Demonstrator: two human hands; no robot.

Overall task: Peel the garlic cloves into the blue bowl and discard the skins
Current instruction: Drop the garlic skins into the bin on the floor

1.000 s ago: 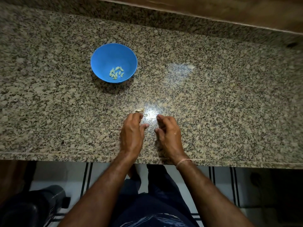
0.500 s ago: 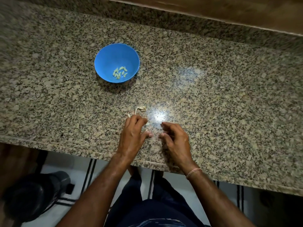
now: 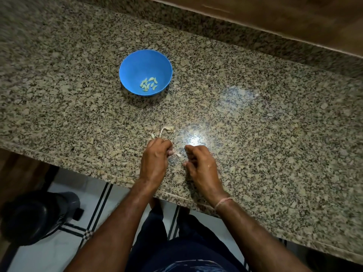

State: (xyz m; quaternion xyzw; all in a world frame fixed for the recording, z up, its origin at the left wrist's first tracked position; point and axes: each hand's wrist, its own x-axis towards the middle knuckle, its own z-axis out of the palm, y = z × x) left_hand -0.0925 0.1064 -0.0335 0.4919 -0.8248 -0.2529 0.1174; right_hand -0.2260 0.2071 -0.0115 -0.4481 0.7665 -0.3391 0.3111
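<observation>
Several peeled garlic cloves (image 3: 148, 85) lie in blue bowl (image 3: 137, 62).

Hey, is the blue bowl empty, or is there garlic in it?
Not empty. The blue bowl holds a small cluster of pale peeled cloves at its bottom, far from full.

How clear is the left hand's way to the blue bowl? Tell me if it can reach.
Probably yes. Only bare counter and a few flat garlic skins lie between the left hand and the blue bowl, though its curled fingers seem to hold skins.
</observation>
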